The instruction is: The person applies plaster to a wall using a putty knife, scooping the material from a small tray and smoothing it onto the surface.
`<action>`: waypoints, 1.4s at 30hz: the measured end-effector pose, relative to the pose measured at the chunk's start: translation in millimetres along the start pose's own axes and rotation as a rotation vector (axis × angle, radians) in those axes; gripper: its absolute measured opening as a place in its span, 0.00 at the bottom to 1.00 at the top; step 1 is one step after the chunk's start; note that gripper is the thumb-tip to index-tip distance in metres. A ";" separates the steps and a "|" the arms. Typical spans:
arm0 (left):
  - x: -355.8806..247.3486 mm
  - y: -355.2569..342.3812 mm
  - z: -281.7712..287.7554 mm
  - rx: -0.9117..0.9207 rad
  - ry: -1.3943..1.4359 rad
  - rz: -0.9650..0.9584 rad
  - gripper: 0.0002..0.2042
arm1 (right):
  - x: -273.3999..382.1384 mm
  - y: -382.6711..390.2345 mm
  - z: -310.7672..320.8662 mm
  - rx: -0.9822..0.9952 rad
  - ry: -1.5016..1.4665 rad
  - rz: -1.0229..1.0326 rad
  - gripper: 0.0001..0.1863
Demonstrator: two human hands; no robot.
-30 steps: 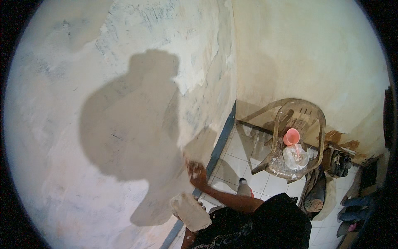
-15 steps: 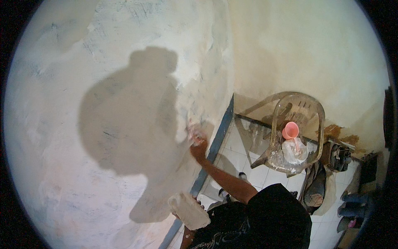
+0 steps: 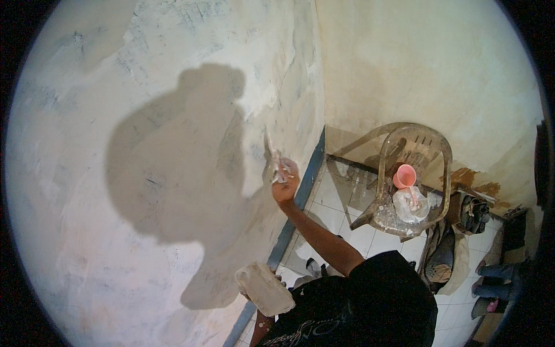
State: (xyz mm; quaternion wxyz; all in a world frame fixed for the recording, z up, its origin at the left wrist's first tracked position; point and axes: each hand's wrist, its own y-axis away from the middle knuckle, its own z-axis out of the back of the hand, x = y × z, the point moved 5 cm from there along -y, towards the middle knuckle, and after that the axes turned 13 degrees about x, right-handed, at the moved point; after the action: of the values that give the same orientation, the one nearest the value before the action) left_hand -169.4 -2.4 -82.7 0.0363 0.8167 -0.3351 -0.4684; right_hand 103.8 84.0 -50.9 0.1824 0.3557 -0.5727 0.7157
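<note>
My right hand [image 3: 285, 179], smeared with white putty, is closed around a putty knife [image 3: 271, 151] whose thin blade stands nearly edge-on against the plastered wall [image 3: 173, 202]. It works close to the wall's corner. Low in front of my body, my left hand [image 3: 279, 280] grips a rectangular, putty-coated board [image 3: 264, 288]; most of that hand is hidden beneath it. Patchy whitish filler with bluish scuffs covers the wall, and my shadow falls across it.
Right of the corner, a stained plastic chair [image 3: 383, 173] holds a pink dipper [image 3: 406, 176] and a clear plastic bag [image 3: 409, 209] with white stuff. Beyond it lie a dark sack [image 3: 440, 257] and a box of items [image 3: 474, 214]. A person's legs [image 3: 497, 280] show at far right.
My right hand has come slightly away from the wall, up and right, with its wrist turned so the knife's blade shows. My left hand and the board have barely moved.
</note>
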 end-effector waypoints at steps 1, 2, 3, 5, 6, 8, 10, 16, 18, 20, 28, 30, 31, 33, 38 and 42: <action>12.6 -3.5 2.0 0.063 0.303 0.090 0.08 | -7.6 13.2 -11.2 0.028 -0.048 -0.078 0.17; 14.9 -2.8 -2.6 0.090 0.354 0.103 0.09 | -16.6 30.2 -25.1 0.048 -0.100 -0.153 0.19; 14.9 -1.8 -11.1 0.118 0.320 0.107 0.10 | -31.8 74.8 -41.7 0.122 0.232 -0.189 0.21; 9.0 9.3 12.5 -0.004 0.222 0.027 0.13 | 65.0 118.8 -41.4 0.298 0.074 0.093 0.19; 7.3 9.2 6.1 -0.014 0.165 0.026 0.14 | 74.0 127.8 -29.6 0.370 -0.002 0.092 0.20; 5.9 11.9 3.2 -0.039 0.109 0.014 0.16 | 78.4 143.2 -14.6 0.399 -0.315 0.038 0.19; 3.4 14.0 2.6 -0.056 0.076 -0.001 0.19 | 59.3 140.8 -2.0 0.427 -0.410 -0.111 0.17; 9.4 26.9 5.6 -0.091 -0.001 -0.031 0.26 | -84.6 45.1 12.3 0.087 0.025 -0.265 0.13; 24.4 25.9 7.1 0.028 0.185 -0.012 0.31 | -125.1 24.8 2.8 0.002 -0.067 -0.296 0.13; 40.1 33.4 19.1 0.092 0.350 -0.032 0.41 | -103.7 33.6 -15.9 -0.049 -0.170 -0.294 0.13; 64.7 47.7 8.7 0.087 0.754 -0.004 0.47 | 36.3 190.5 -20.0 0.494 -0.957 -0.372 0.12; 69.1 45.8 13.8 0.146 0.447 -0.038 0.46 | 8.3 193.2 -19.1 0.448 -1.354 -0.456 0.11; 68.9 43.4 8.6 0.155 0.434 -0.033 0.46 | -27.0 191.7 -23.0 0.412 -1.404 -0.433 0.10; 72.2 48.0 17.0 0.127 0.433 -0.069 0.46 | -59.9 146.9 1.1 0.380 -0.137 -0.227 0.09; 72.1 58.6 0.6 0.270 0.556 -0.177 0.47 | -110.0 43.3 8.3 -0.044 -0.136 -0.227 0.09; 90.5 54.1 10.6 0.413 0.641 -0.191 0.49 | -80.6 115.1 -38.1 0.102 -0.395 -0.346 0.15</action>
State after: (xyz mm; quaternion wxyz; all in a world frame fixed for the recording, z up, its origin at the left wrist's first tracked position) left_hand -175.0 -94.1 -135.4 -0.0699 0.9391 -0.3166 -0.1138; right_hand 70.2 100.0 -191.7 0.1687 0.5898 -0.4911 0.6185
